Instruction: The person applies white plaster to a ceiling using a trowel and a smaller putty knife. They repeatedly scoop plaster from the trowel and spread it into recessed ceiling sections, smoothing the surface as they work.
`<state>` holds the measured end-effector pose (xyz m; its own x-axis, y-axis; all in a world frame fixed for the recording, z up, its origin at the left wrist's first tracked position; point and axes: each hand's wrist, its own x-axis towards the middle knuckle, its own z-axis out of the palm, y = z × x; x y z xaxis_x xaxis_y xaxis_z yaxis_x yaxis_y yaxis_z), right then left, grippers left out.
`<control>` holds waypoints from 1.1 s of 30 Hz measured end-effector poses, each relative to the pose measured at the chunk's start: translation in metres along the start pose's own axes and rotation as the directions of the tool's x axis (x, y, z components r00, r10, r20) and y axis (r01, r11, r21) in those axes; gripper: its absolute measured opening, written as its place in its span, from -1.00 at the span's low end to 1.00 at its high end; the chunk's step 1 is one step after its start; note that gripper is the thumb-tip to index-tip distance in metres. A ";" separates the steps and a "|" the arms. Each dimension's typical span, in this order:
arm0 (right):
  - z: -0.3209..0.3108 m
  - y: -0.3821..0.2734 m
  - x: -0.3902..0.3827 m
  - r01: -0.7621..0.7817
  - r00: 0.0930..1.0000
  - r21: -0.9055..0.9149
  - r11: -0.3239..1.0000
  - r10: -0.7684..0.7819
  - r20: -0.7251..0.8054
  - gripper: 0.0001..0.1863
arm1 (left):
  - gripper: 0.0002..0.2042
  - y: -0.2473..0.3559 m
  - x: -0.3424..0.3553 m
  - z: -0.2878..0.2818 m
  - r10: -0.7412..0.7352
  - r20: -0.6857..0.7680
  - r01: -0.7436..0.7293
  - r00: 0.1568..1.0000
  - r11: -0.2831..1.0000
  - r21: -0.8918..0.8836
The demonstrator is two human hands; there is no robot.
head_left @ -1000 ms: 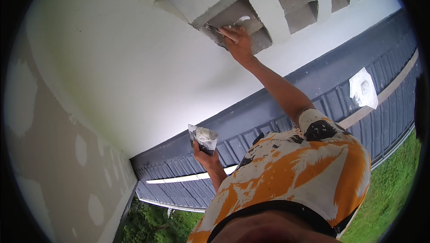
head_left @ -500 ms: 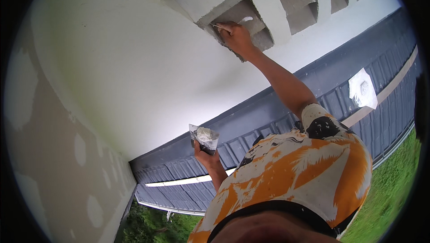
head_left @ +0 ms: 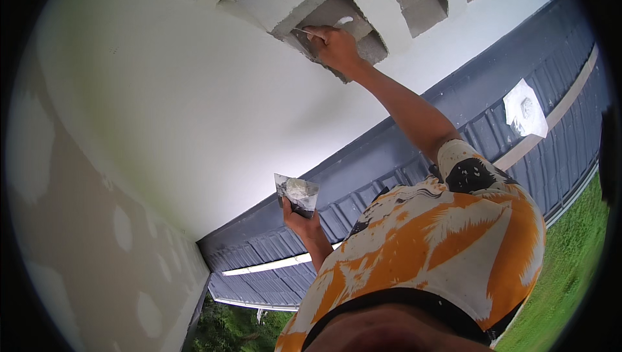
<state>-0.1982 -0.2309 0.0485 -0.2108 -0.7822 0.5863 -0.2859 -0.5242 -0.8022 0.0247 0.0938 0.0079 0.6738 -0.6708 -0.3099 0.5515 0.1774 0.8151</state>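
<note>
My left hand [head_left: 302, 223] is closed around the base of a wide putty scraper [head_left: 282, 182]. Its flat, grey, four-sided blade carries a lump of whitish putty [head_left: 299, 191]. Higher up, my right hand [head_left: 338, 48] is closed on a putty knife [head_left: 344, 21], whose pale handle end sticks out behind the hand. The thin blade lies by the lower left edge of a recessed wall opening [head_left: 372, 47] with rough grey cement inside. My fingers partly hide the blade, and I cannot tell whether it touches the cement.
More grey recesses [head_left: 424, 15] run along the white wall [head_left: 194, 112] to the upper right. Below the wall slopes a dark ribbed roof [head_left: 479, 138] with a pale batten [head_left: 557, 112]. A white sheet with a lump [head_left: 526, 109] lies there. A patched wall [head_left: 84, 222] stands at left.
The view has shifted slightly, so the wall and roof sit a little higher. My right hand with the putty knife stays at the opening's edge; the left scraper is tilted a little differently.
</note>
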 end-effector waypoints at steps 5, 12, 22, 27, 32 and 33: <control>0.000 0.025 -0.014 -0.014 0.980 -0.099 0.995 0.034 0.198 -0.74 | -0.65 -0.003 -0.004 -0.001 0.013 0.008 -0.012 1.000 0.999 -0.038; -0.026 0.020 -0.067 -0.006 0.998 0.043 0.999 0.003 0.070 -0.74 | -0.66 -0.003 -0.005 -0.017 0.003 -0.018 -0.003 1.000 1.000 -0.003; 0.023 -0.043 -0.090 0.125 0.992 -0.318 0.940 -0.115 0.050 -0.68 | -0.66 -0.006 0.001 -0.012 -0.035 -0.005 0.035 0.999 0.999 0.017; 0.016 -0.038 -0.086 0.042 0.980 -0.251 0.967 -0.088 -0.177 -0.67 | -0.65 -0.007 0.005 -0.026 -0.030 0.013 0.030 0.999 0.999 -0.042; 0.021 -0.008 -0.103 0.099 0.990 -0.336 0.937 -0.126 -0.062 -0.66 | -0.64 -0.014 0.026 -0.044 -0.065 0.060 0.066 0.996 0.998 -0.015; 0.020 0.001 -0.115 0.089 0.990 -0.302 0.949 -0.119 -0.082 -0.66 | -0.65 -0.012 0.023 -0.042 -0.061 0.032 0.062 0.998 0.998 -0.016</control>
<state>-0.1555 -0.1485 -0.0218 -0.2513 -0.6844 0.6845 -0.5727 -0.4650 -0.6751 0.0536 0.1065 -0.0293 0.6227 -0.7030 -0.3435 0.6000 0.1472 0.7864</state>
